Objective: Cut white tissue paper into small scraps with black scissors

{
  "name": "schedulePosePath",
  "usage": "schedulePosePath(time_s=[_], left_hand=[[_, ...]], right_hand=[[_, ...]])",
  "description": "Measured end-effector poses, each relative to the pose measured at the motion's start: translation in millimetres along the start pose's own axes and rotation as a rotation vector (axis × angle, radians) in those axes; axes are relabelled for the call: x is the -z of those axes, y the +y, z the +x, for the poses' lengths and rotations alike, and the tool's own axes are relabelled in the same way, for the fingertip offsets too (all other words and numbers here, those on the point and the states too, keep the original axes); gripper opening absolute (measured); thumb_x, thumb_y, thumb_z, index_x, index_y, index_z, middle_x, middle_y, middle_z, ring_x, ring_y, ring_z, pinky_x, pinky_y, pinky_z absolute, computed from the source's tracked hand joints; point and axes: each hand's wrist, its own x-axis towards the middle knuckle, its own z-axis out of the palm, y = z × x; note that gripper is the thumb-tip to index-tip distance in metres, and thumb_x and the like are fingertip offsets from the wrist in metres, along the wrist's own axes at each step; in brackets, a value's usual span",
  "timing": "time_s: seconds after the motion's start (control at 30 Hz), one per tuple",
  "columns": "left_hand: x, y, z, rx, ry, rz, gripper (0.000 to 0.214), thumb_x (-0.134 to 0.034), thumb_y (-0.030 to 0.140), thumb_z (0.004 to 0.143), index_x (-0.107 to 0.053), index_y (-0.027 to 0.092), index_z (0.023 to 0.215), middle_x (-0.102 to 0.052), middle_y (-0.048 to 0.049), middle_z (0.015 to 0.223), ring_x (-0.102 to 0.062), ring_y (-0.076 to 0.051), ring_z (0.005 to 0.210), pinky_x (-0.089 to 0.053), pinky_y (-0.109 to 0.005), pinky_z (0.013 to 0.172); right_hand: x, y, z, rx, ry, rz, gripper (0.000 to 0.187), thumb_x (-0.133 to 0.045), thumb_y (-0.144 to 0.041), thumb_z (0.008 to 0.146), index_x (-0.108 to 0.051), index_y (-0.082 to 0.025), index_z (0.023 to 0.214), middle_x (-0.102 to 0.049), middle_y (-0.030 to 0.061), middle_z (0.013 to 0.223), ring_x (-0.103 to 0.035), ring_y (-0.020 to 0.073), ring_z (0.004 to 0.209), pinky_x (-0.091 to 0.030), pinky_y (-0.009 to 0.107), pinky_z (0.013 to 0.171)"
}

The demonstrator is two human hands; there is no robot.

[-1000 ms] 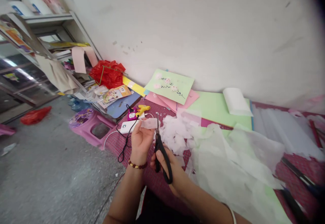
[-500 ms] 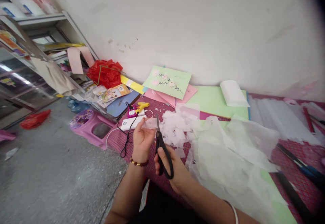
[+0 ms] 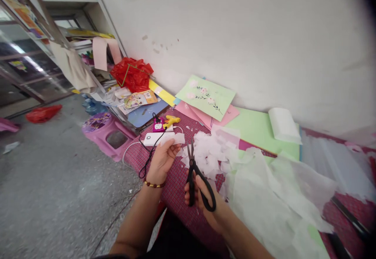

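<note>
Between the thumb and fingers of my left hand [image 3: 163, 158] is a small piece of thin white paper [image 3: 178, 138]. My right hand [image 3: 210, 200] grips black-handled scissors [image 3: 192, 165] through the loops; the blades point away from me and stand slightly apart. A gap separates the blades from the paper piece. Just beyond the scissors, a heap of cut white paper pieces [image 3: 207, 151] lies on the red checked cloth [image 3: 176, 192]. Larger translucent white sheets [image 3: 258, 184] spread out to the right of my right hand.
A white power strip [image 3: 152, 138] with black cables and a yellow glue gun [image 3: 172, 121] lie beyond my left hand. Against the wall rests a green card with painted flowers [image 3: 207, 96]. A pink stool [image 3: 108, 135] stands on the left, near a shelf [image 3: 102, 20].
The scissors have moved away from the paper piece to the right, and their blades have parted. My left hand has shifted slightly left, still pinching the piece. The camera view has turned somewhat.
</note>
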Motion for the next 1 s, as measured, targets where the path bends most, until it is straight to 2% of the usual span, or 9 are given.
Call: schedulePosePath(time_s=[0.1,0.23,0.33,0.6,0.83,1.0], left_hand=[[-4.0,-7,7,0.006,0.005,-0.035,0.017,-0.071,0.01,0.07,-0.059,0.014,0.082,-0.067,0.0027,0.066,-0.063,-0.007,0.055,-0.048,-0.015,0.053],[-7.1,-22,6,0.044,-0.015,-0.062,0.023,-0.075,0.01,0.066,-0.058,0.014,0.08,-0.064,0.0055,0.064,-0.058,-0.005,0.053,-0.046,-0.015,0.053],[-6.5,-30,5,0.072,-0.015,-0.078,0.023,-0.076,0.011,0.065,-0.057,0.014,0.076,-0.061,0.0063,0.061,-0.054,-0.005,0.051,-0.044,-0.015,0.05],[1.8,-28,21,0.057,0.08,-0.163,0.026,-0.076,0.008,0.064,-0.058,0.015,0.081,-0.064,0.0058,0.065,-0.057,-0.006,0.052,-0.043,-0.016,0.049],[-1.3,-40,10,0.153,0.02,-0.139,0.025,-0.078,0.012,0.062,-0.057,0.014,0.074,-0.059,0.0067,0.057,-0.052,-0.006,0.048,-0.04,-0.018,0.047],[-0.9,-44,4,0.185,-0.013,-0.129,0.024,-0.077,0.015,0.063,-0.059,0.014,0.079,-0.063,0.0045,0.063,-0.054,-0.008,0.052,-0.041,-0.02,0.049]], right_hand=[[4,1,0,-0.002,-0.039,-0.054,0.048,-0.073,-0.061,0.074,-0.062,-0.018,0.094,-0.068,0.0031,0.081,-0.063,0.0149,0.067,-0.05,0.03,0.065],[3,-2,3,0.016,-0.036,-0.073,0.051,-0.073,-0.058,0.076,-0.061,-0.019,0.107,-0.067,0.0017,0.08,-0.062,0.0141,0.066,-0.048,0.029,0.064],[3,-2,5,0.02,-0.024,-0.074,0.051,-0.074,-0.057,0.076,-0.061,-0.018,0.108,-0.066,0.001,0.079,-0.061,0.0136,0.065,-0.047,0.028,0.063],[9,8,3,-0.04,-0.017,-0.047,0.058,-0.075,-0.059,0.074,-0.061,-0.018,0.113,-0.067,0.002,0.079,-0.062,0.0146,0.063,-0.048,0.03,0.063],[8,5,13,0.001,-0.006,-0.056,0.054,-0.075,-0.057,0.075,-0.061,-0.017,0.108,-0.066,0.001,0.077,-0.061,0.013,0.064,-0.048,0.027,0.062],[6,2,18,0.024,0.045,-0.085,0.058,-0.076,-0.062,0.07,-0.06,-0.017,0.103,-0.066,0.0009,0.075,-0.06,0.0131,0.062,-0.048,0.027,0.059]])
